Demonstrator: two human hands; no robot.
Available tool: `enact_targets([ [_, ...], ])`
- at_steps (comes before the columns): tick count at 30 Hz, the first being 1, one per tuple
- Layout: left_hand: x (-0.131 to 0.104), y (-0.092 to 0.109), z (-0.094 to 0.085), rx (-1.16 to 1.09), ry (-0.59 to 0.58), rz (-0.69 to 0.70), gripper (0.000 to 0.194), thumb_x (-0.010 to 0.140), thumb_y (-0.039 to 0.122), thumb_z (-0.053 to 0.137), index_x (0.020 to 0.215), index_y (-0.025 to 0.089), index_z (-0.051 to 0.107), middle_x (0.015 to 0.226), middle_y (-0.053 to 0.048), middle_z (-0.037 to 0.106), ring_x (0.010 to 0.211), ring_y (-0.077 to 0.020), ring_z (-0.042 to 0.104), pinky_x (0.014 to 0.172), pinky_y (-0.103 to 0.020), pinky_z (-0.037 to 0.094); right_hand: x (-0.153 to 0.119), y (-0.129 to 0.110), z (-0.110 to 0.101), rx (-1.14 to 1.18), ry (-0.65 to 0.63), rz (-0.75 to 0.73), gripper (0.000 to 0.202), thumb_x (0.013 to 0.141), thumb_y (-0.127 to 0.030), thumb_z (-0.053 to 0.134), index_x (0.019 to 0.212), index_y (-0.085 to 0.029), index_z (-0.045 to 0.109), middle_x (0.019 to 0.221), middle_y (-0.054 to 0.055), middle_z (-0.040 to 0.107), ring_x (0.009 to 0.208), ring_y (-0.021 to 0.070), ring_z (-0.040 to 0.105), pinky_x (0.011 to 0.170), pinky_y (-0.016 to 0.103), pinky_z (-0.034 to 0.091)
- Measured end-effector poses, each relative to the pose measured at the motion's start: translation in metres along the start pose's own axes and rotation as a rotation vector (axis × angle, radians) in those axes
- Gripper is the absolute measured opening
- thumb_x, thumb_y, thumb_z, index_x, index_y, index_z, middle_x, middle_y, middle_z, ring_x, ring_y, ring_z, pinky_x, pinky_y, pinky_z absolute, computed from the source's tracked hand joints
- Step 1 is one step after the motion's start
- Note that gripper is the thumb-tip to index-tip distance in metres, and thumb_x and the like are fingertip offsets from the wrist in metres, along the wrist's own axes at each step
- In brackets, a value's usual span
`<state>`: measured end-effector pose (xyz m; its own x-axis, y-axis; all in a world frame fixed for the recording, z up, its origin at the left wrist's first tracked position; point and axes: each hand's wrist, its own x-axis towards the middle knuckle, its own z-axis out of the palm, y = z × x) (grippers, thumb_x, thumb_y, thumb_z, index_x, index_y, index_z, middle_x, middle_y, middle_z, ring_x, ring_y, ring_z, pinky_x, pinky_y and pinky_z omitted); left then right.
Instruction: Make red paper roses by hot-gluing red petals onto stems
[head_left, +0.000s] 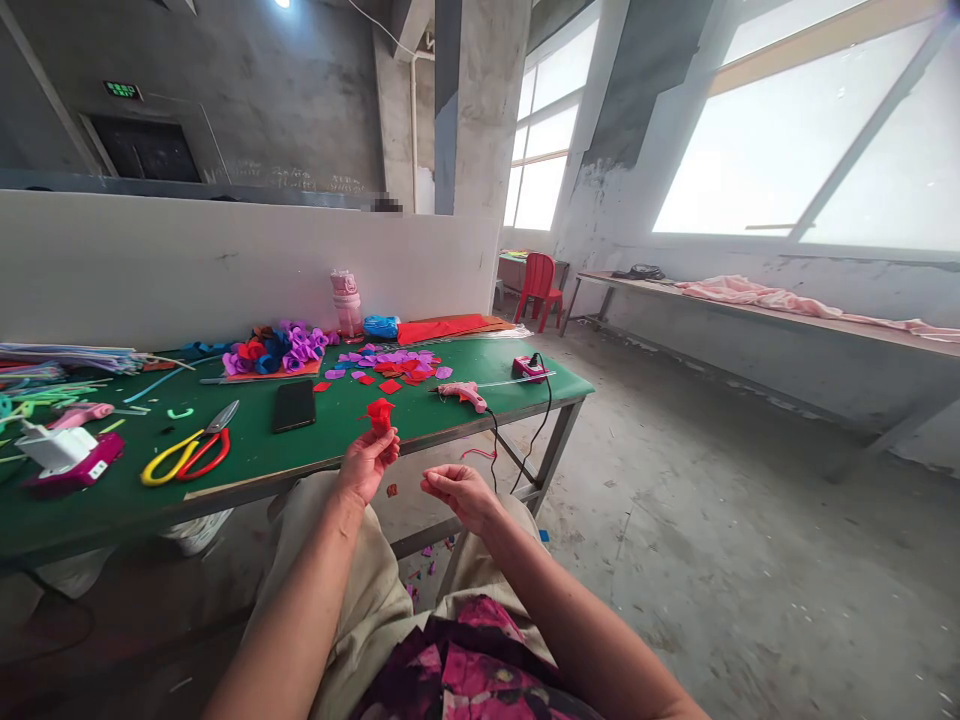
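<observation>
A small red paper flower (380, 413) stands up from the fingertips of my left hand (366, 468), which pinches it from below just off the table's front edge. To its right, my right hand (466, 497) is closed with thumb and fingertips pressed together over my lap. Whatever it may hold is hidden or too small to make out. Beyond the hands lie loose red paper petals (390, 386) and purple petals (386, 360). A pink glue gun (465, 394) rests on the table to the right of the flower, its cord hanging over the edge.
On the green table (255, 455) lie red-and-yellow scissors (196, 452), a black phone (294, 406), a pile of finished flowers (281, 347) and a pink bottle (346, 305). A power strip (531, 369) sits near the right end. A white partition (187, 265) stands behind.
</observation>
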<state>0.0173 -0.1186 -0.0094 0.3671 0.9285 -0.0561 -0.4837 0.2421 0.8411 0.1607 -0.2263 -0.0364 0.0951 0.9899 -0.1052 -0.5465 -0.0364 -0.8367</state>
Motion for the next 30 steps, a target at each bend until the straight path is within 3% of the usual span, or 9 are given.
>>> enact_targets([
  [5,-0.002,0.001,0.001,0.002,0.0,0.001,0.024,0.055,0.021,0.082,0.074,0.013,0.071,0.065,-0.001,0.065,0.055,-0.0071,0.056,0.052,-0.019,0.044,-0.004,-0.002,0.004,0.014,0.02,0.006,0.03,0.051,-0.033,0.086,0.059,-0.015,0.064,0.06,-0.001,0.066,0.062,0.0101,0.064,0.076,0.023,0.048],
  [11,-0.001,0.001,0.0,-0.008,0.0,0.008,0.026,0.054,0.021,0.082,0.074,0.012,0.07,0.065,-0.002,0.065,0.055,-0.0071,0.056,0.052,-0.019,0.044,-0.007,0.001,0.006,0.054,-0.051,0.115,0.044,0.06,-0.05,0.077,0.079,-0.011,0.071,0.074,0.009,0.072,0.075,0.0157,0.068,0.082,0.03,0.048],
  [13,0.0,0.0,-0.001,-0.009,-0.002,0.013,0.026,0.054,0.022,0.082,0.075,0.012,0.07,0.065,-0.002,0.065,0.055,-0.0072,0.056,0.052,-0.019,0.044,-0.004,0.004,0.005,-0.078,-0.068,0.077,0.046,0.067,-0.053,0.071,0.086,-0.012,0.071,0.078,0.011,0.073,0.08,0.019,0.068,0.082,0.034,0.048],
  [16,0.001,0.0,-0.001,-0.005,-0.009,0.016,0.025,0.055,0.022,0.082,0.076,0.012,0.071,0.066,-0.002,0.065,0.055,-0.0072,0.056,0.052,-0.019,0.044,0.001,0.012,0.003,-0.5,-0.011,-0.067,0.037,0.077,-0.049,0.061,0.08,-0.015,0.073,0.079,0.01,0.073,0.083,0.0222,0.067,0.082,0.036,0.047],
  [19,0.0,0.001,0.0,-0.007,-0.004,0.018,0.024,0.055,0.022,0.081,0.075,0.013,0.071,0.065,-0.002,0.065,0.055,-0.0074,0.056,0.051,-0.019,0.044,0.003,0.021,0.002,-0.769,0.048,-0.177,0.01,0.069,-0.028,0.069,0.07,-0.019,0.073,0.094,0.007,0.072,0.098,0.0255,0.062,0.09,0.036,0.041],
  [21,-0.001,0.001,0.0,-0.009,0.002,0.02,0.023,0.055,0.022,0.081,0.074,0.013,0.07,0.064,-0.002,0.064,0.054,-0.0077,0.056,0.05,-0.02,0.044,0.002,0.027,0.003,-0.965,0.001,-0.241,0.018,0.062,-0.015,0.072,0.078,-0.024,0.074,0.111,0.004,0.067,0.104,0.0245,0.058,0.091,0.035,0.039],
  [24,-0.001,0.002,0.001,-0.008,0.001,0.019,0.024,0.055,0.022,0.081,0.073,0.012,0.07,0.064,-0.002,0.065,0.054,-0.0075,0.056,0.05,-0.02,0.043,-0.002,0.03,0.003,-1.234,-0.056,-0.295,0.017,0.069,-0.015,0.067,0.079,-0.026,0.074,0.104,0.004,0.069,0.097,0.022,0.06,0.087,0.034,0.041],
  [28,-0.002,0.002,0.001,-0.005,-0.002,0.021,0.025,0.055,0.023,0.082,0.074,0.013,0.07,0.065,-0.002,0.065,0.055,-0.0072,0.056,0.052,-0.02,0.043,-0.002,0.023,0.001,-1.16,0.043,-0.371,0.017,0.067,-0.013,0.067,0.073,-0.028,0.074,0.102,0.003,0.07,0.106,0.0241,0.053,0.096,0.038,0.033],
  [30,-0.002,0.002,0.001,0.001,-0.004,0.024,0.024,0.055,0.023,0.082,0.074,0.013,0.07,0.065,-0.001,0.065,0.056,-0.0074,0.056,0.053,-0.02,0.043,0.002,0.017,-0.001,-1.013,0.129,-0.366,0.01,0.064,-0.017,0.07,0.067,-0.026,0.072,0.087,0.003,0.071,0.092,0.0228,0.058,0.088,0.036,0.038],
])
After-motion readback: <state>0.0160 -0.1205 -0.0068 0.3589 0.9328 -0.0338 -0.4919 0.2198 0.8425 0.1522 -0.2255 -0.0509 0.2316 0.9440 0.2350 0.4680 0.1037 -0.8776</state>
